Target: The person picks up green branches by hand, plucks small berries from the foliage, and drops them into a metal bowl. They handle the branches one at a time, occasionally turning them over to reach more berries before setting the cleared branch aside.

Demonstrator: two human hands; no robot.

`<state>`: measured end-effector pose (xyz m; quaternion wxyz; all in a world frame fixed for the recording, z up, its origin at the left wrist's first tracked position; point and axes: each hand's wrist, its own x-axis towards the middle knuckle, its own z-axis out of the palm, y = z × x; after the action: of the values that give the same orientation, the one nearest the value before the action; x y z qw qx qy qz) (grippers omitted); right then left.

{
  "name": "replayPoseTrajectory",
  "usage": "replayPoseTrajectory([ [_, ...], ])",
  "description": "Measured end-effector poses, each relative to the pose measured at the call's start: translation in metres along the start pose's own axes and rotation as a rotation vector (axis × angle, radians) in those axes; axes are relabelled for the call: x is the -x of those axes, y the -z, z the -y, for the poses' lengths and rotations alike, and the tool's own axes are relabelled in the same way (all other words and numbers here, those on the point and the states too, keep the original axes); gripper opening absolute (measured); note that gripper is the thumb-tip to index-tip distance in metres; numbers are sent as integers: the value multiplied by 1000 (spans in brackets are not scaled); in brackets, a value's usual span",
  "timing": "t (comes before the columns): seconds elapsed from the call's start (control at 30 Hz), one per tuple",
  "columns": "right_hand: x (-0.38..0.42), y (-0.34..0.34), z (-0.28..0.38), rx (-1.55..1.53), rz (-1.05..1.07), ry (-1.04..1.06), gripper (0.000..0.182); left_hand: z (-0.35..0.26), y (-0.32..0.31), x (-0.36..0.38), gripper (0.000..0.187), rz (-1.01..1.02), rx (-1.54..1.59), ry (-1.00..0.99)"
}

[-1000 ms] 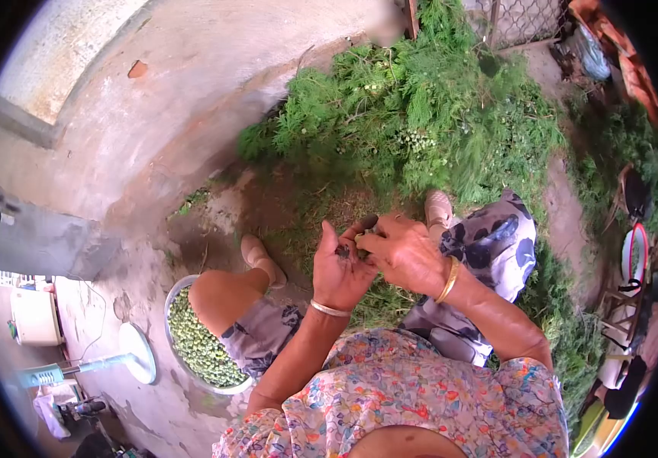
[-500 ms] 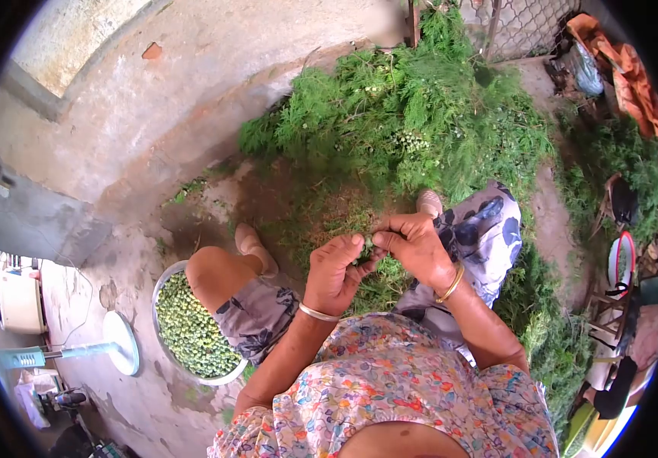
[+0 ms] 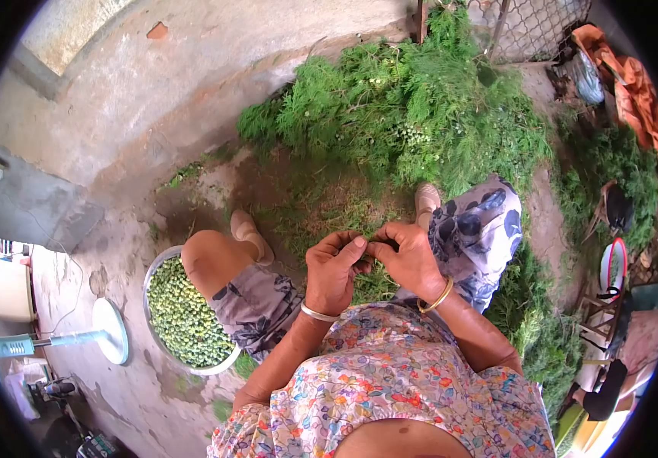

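Observation:
My left hand [image 3: 332,273] and my right hand [image 3: 407,261] meet in front of my lap, thumbs and fingers pinched together at the tips. Whatever sits between them is mostly hidden; only a trace of green shows there. Left of my bent knee stands a round pale basin [image 3: 149,305] filled with small round green cones [image 3: 188,313]. Beyond my feet lies a large heap of feathery evergreen branches [image 3: 413,114], with pale green cones in places.
A light-blue pedestal fan [image 3: 111,331] lies across the left side of the view. A plastered wall [image 3: 130,99] rises at the far left. More cut greenery [image 3: 539,336] spreads along my right side, near a red-rimmed white round object [image 3: 615,267] and an orange cloth [image 3: 634,91].
My fingertips have drawn closer together, and the green bits that showed between them are now mostly covered. The view has shifted slightly.

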<state>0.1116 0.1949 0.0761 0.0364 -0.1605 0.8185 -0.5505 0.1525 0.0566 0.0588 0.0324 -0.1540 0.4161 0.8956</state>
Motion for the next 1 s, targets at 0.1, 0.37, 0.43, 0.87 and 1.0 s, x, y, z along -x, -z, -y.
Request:
replayPoseTrajectory([
  [0.1, 2, -1, -4, 2, 57, 33, 12, 0, 8, -1, 14, 31, 34, 60],
  [0.37, 3, 10, 1, -639, 203, -327, 9, 8, 33, -11, 11, 116, 539, 237],
  [0.43, 4, 11, 2, -689, 185, -365, 10, 8, 34, -12, 12, 125, 637, 247],
  [0.87, 15, -17, 7, 81, -84, 141, 19, 13, 34, -11, 31, 195, 709, 195],
  [1.0, 12, -26, 2, 229, -71, 251, 21, 17, 33, -10, 30, 115, 653, 179],
])
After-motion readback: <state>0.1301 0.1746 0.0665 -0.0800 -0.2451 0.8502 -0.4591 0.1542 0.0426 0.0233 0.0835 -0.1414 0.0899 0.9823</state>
